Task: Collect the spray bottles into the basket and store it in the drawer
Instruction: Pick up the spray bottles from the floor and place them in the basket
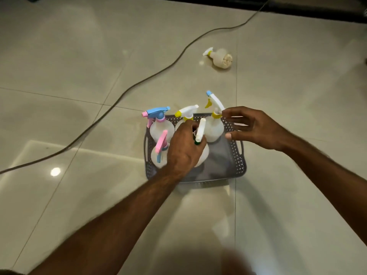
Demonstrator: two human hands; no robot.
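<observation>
Spray bottles fill most of the grey basket (236,161) on the glossy tiled floor (79,76): five translucent white plastic ones stand inside it, with blue-and-pink, yellow, and pink trigger heads. One more bottle (219,58) lies on its side well beyond the basket, past the dark cable (127,90), so you are most of the way through collecting. It has yet to go in, and the drawer is not in view. Your left hand (182,147) has its fingers closed round the neck of the green-collared bottle (199,133) near the basket's middle. Your right hand (256,130) hovers beside the blue-tipped bottle (213,124), fingers spread, one fingertip apparently touching its yellow collar. The basket's walls are perforated plastic with cut-out handles.
</observation>
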